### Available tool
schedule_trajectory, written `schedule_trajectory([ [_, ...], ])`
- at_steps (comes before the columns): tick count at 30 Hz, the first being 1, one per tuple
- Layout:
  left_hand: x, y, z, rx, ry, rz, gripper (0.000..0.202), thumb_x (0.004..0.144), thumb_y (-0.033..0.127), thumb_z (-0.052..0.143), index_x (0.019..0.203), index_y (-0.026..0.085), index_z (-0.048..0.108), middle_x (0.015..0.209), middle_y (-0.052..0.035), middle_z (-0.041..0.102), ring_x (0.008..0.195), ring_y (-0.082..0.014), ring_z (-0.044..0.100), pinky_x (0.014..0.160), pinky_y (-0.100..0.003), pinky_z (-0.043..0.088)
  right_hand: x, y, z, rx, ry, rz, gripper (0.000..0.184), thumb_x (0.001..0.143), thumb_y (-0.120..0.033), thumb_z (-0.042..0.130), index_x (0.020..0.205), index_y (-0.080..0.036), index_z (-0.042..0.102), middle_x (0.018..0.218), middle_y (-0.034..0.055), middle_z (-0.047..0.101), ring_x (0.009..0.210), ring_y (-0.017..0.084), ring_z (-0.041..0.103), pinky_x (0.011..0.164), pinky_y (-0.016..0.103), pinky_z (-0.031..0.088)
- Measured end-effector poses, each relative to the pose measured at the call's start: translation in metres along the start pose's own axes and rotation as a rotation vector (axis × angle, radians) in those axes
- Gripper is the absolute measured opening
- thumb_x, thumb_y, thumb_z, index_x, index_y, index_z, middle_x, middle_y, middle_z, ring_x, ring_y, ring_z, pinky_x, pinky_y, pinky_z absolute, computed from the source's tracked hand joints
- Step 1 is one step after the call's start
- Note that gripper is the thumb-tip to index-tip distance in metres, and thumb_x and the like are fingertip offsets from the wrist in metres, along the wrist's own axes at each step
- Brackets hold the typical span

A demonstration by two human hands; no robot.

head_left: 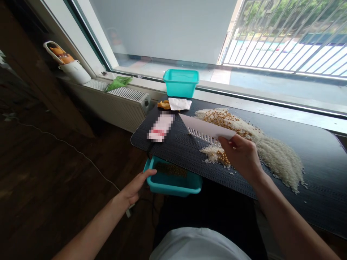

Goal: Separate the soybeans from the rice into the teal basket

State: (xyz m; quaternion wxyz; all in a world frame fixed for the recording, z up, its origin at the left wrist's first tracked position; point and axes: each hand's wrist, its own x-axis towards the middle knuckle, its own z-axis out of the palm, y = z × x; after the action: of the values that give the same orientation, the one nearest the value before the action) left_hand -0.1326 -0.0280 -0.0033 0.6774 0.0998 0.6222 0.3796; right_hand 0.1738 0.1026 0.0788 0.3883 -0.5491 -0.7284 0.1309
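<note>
My left hand [138, 185] grips the left end of a teal plastic tub [173, 188], its thumb over the rim. Small brownish grains [172, 169] lie inside this tub, which sits just below the table's front edge. In my right hand [242, 153] is a thin white card [207, 126] with a row of slots along its lower edge, held tilted above the table. Beneath and beside the card lies a small heap of white rice mixed with yellow kernels [217, 154]. Behind it spreads a larger pile of rice [280, 157] with yellow kernels [223, 117] scattered over its left part.
A second teal tub [181, 83] stands at the back of the dark table [314, 159] by the window. Near it lie a white paper [180, 104], a yellow cloth-like thing [164, 105] and a blurred-out packet [161, 127]. A radiator [119, 104] with a green cloth [119, 83] is at left.
</note>
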Motion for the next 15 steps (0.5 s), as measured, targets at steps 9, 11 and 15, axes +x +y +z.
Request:
schedule_trajectory([
  [9,-0.007,0.003,0.006,0.047,0.005,0.014,0.039,0.073,0.047,0.081,0.095,0.016,0.070,0.087,-0.0092,0.077,0.075,-0.0245,0.072,0.070,-0.034,0.058,-0.010,-0.018,0.007,0.197,-0.047,-0.024,0.019,0.088,-0.031,0.062,0.082,-0.019,0.075,0.060,-0.0003,0.067,0.053,0.015,0.062,0.048,0.022,0.043],
  [11,-0.011,0.003,0.007,0.036,0.007,0.018,0.040,0.072,0.046,0.082,0.095,0.015,0.070,0.088,-0.0100,0.078,0.078,-0.0258,0.073,0.070,-0.034,0.057,-0.020,-0.023,0.017,0.255,-0.105,-0.090,0.021,0.092,-0.030,0.060,0.082,-0.019,0.075,0.060,-0.0006,0.068,0.052,0.014,0.061,0.048,0.022,0.045],
  [15,-0.022,-0.006,0.005,0.043,-0.006,0.026,0.046,0.073,0.048,0.081,0.104,0.015,0.070,0.093,-0.0096,0.079,0.087,-0.0278,0.074,0.076,-0.036,0.057,-0.058,-0.035,0.008,0.348,-0.219,-0.188,0.020,0.097,-0.025,0.058,0.092,-0.021,0.077,0.081,0.0011,0.078,0.065,0.014,0.071,0.061,0.020,0.055],
])
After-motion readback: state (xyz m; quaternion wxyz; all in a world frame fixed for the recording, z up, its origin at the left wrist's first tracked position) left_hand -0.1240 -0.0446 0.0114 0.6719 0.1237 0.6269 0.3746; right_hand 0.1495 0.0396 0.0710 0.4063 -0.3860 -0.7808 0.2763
